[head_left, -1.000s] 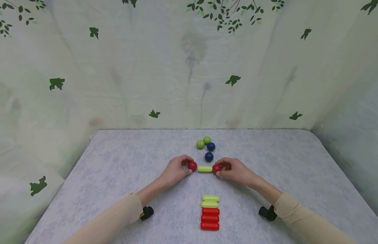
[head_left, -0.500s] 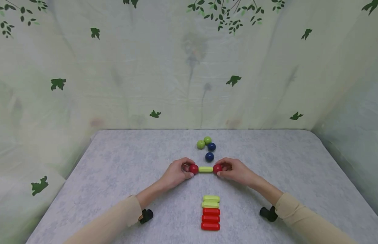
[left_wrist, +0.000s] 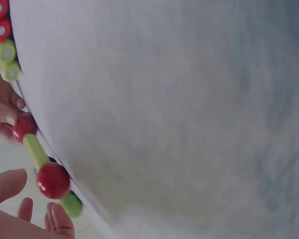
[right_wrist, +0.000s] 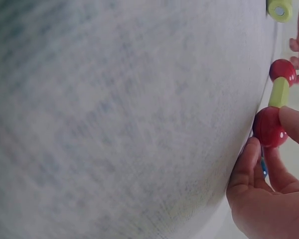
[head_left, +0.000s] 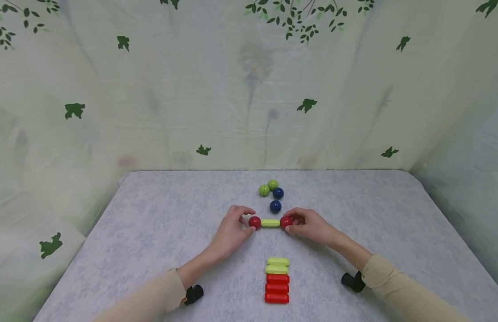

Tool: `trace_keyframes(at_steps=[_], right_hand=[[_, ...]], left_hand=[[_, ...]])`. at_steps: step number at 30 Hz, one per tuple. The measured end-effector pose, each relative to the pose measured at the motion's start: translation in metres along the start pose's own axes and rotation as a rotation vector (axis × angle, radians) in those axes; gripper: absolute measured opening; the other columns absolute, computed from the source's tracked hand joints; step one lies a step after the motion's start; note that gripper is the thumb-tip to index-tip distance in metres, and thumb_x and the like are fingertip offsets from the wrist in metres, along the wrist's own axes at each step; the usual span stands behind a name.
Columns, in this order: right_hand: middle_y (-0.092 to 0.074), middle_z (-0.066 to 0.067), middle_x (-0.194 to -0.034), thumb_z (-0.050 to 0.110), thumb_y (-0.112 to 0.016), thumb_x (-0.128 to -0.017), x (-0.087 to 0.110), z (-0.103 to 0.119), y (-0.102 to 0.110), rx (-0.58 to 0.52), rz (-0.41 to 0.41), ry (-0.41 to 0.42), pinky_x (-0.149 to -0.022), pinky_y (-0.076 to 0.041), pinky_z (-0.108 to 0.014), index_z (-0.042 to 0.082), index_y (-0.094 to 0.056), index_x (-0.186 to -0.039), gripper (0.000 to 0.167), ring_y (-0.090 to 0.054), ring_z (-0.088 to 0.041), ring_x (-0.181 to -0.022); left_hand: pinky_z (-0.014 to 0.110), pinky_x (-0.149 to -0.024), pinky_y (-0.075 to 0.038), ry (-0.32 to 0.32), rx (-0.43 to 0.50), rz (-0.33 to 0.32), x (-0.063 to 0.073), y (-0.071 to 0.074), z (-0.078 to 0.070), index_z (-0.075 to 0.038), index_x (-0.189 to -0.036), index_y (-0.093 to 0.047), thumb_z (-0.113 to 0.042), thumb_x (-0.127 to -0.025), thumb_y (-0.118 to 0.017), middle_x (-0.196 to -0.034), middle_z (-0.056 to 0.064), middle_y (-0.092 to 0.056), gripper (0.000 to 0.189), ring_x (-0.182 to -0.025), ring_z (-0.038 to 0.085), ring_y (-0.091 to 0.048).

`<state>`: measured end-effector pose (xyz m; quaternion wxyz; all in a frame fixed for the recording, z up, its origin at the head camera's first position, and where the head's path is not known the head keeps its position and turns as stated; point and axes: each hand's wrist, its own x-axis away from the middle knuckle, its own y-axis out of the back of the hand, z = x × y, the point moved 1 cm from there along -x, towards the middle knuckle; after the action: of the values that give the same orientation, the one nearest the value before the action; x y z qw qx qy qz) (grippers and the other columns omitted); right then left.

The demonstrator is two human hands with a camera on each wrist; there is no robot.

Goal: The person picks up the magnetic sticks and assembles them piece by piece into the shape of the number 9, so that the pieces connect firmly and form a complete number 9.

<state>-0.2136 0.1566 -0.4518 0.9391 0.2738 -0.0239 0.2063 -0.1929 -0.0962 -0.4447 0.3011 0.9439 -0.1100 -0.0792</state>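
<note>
A yellow-green stick (head_left: 270, 223) lies crosswise, joined end to end between a left red ball (head_left: 255, 222) and a right red ball (left_wrist: 25, 127). My left hand (head_left: 230, 230) is around the left ball with thumb and fingers spread; the left wrist view has a gap between the fingers (left_wrist: 63, 219) and that ball. On the other side, my right hand (head_left: 313, 227) pinches the right ball between thumb and fingertips, plain in the right wrist view.
Just behind are two blue balls (head_left: 275, 206) and two green balls (head_left: 264, 190). Nearer me lie two yellow-green sticks (head_left: 277, 265) and three red sticks (head_left: 277, 288) in a stack-like row. A patterned cloth wall (head_left: 233, 89) rises behind the table (head_left: 160, 201).
My left hand brought its red ball rightward against the stick's left end. Its fingers then spread off the ball. My right hand stayed on the other ball.
</note>
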Motion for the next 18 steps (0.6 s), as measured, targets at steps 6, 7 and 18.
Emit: trace_keyframes(at_steps=[6,7,18], right_hand=[[-0.061,-0.003,-0.098,0.014,-0.072,-0.090,0.000,0.001,-0.001,0.007,-0.006,0.001,-0.073,-0.047,-0.030,0.009,-0.064,-0.120,0.032,-0.054,-0.020,-0.087],[-0.061,-0.003,-0.098,0.014,-0.072,-0.090,0.000,0.000,-0.001,0.008,-0.005,0.003,-0.073,-0.047,-0.030,0.009,-0.064,-0.120,0.032,-0.054,-0.020,-0.087],[-0.062,-0.003,-0.098,0.011,-0.071,-0.089,0.000,0.001,-0.003,0.008,-0.008,-0.001,-0.074,-0.048,-0.033,0.010,-0.064,-0.119,0.031,-0.055,-0.021,-0.087]], left_hand=[[0.034,-0.079,-0.049,-0.121,0.012,0.055,0.019,-0.006,-0.017,-0.010,-0.110,-0.067,-0.006,-0.089,-0.071,-0.105,0.003,-0.060,0.022,-0.095,0.023,-0.056],[0.033,-0.079,-0.049,-0.119,0.016,0.084,0.022,-0.008,-0.019,-0.010,-0.110,-0.067,-0.006,-0.089,-0.071,-0.105,0.002,-0.061,0.021,-0.096,0.022,-0.056],[0.029,-0.075,-0.049,0.034,0.081,0.271,0.032,-0.022,-0.029,-0.013,-0.104,-0.070,-0.008,-0.091,-0.066,-0.096,-0.004,-0.065,0.014,-0.085,0.015,-0.058]])
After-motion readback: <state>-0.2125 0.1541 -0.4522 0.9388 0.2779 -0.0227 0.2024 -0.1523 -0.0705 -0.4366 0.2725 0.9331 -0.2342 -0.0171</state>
